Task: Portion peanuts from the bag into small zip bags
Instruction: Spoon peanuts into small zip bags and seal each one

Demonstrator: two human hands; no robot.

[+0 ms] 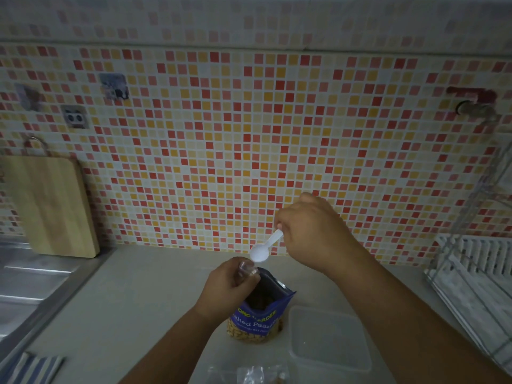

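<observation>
A blue peanut bag stands open on the counter, with peanuts showing through its clear lower part. My left hand grips the bag's upper left rim and holds its mouth open. My right hand pinches the handle of a white plastic scoop, whose bowl hangs just above the bag's mouth. Whether the bowl holds anything cannot be told. Small clear zip bags lie at the bottom edge; at least one has peanuts inside.
A clear lidded plastic box sits right of the bag. A steel sink and a leaning wooden cutting board are at the left, a striped cloth at the lower left, a wire dish rack at the right.
</observation>
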